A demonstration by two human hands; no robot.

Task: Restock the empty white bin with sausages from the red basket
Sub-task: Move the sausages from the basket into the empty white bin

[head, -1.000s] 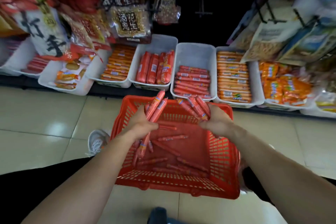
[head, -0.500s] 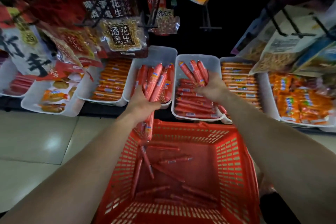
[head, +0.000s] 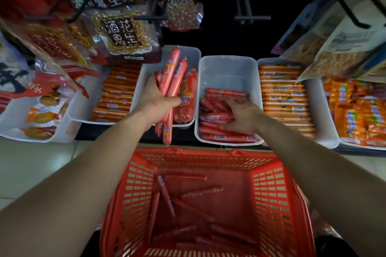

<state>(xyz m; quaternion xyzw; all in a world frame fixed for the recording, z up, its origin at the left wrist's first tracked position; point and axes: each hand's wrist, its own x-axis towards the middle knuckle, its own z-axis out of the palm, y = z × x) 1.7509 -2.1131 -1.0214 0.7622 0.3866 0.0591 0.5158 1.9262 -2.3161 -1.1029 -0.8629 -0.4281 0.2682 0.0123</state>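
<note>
Sausages (head: 221,131) fill the near half of the white bin (head: 227,69), its far half bare to the rim, and the right hand (head: 242,115) rests on them, fingers spread. The left hand (head: 154,102) grips a bundle of long sausages (head: 173,77) over the next bin (head: 191,58) leftward; loose sausages (head: 200,192) lie in the near red basket (head: 271,194).

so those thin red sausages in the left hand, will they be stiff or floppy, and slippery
Probably stiff: the sausages stick straight out above and below the left hand without drooping. Likely slippery, since their wrappers look glossy and one hangs lower than the rest. Being round, loose ones may roll; those in the red basket lie scattered at angles.
</note>
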